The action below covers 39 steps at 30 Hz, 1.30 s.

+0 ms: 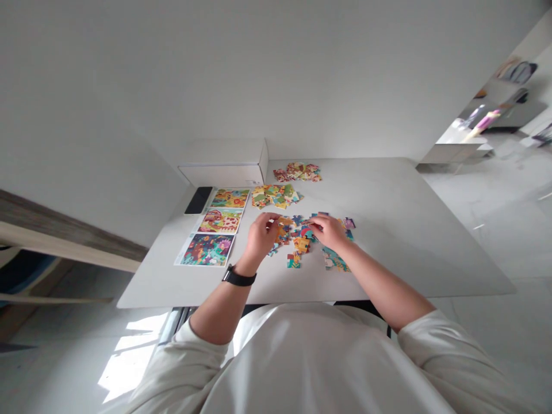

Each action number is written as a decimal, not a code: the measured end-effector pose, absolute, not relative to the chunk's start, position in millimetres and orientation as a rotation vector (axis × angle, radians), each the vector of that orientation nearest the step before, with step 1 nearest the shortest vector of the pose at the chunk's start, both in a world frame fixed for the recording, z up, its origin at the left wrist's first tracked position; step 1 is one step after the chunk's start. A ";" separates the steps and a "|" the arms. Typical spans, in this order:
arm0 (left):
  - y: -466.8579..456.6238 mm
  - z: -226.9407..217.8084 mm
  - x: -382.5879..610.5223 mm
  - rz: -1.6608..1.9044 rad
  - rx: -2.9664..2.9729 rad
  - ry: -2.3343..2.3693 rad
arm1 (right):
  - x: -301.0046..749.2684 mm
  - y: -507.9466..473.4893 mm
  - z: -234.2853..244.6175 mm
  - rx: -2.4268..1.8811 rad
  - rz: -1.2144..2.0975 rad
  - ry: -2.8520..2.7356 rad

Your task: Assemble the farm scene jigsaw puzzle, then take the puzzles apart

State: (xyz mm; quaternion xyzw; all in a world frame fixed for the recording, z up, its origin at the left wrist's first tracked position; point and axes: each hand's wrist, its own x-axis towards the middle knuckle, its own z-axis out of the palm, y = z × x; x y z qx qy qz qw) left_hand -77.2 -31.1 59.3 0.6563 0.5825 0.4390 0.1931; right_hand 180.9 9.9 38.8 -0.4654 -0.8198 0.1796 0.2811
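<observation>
From the head camera, we are looking down at our left hand [262, 238] and right hand [330, 231], which are apart and curling in from either side over a loose heap of jigsaw pieces [297, 241]. The heap is lying in the middle of the pale, matte desk [409, 241], and we cannot tell whether either of the hands is pinching a piece. The pieces are showing knobbed, interlocking outlines and brightly printed faces, and they are scattered and overlapping between the hands.

A black strap watch [238, 276] is wrapping our left wrist, and cream fabric sleeves [183, 359] are bunching around our arms. Farther along the desk, a smaller cluster of jigsaw pieces [275, 195] is lying just beyond the left hand, and another cluster [297, 171] is sitting near the far edge.

Three rectangular printed picture cards [221, 221] are lying in a column to the left of those clusters, and a slim black smartphone [198, 200] is resting just beside the top card. A white, square-cornered box [224, 174] is standing at the far edge of the desk.
</observation>
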 end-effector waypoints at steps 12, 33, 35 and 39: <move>-58.5 14.0 -93.8 0.590 2.617 1.392 | 192.4 -10.3 20.4 -1.116 0.271 -2.456; -99.3 31.6 -77.5 0.524 2.275 1.367 | 193.4 -19.4 29.5 -0.982 0.218 -2.560; -86.8 34.8 -82.5 0.598 2.207 1.421 | 192.6 -12.1 30.3 -1.088 0.267 -2.399; -53.5 42.8 -90.9 0.639 2.165 1.616 | 193.5 10.4 33.2 -1.436 0.328 -2.120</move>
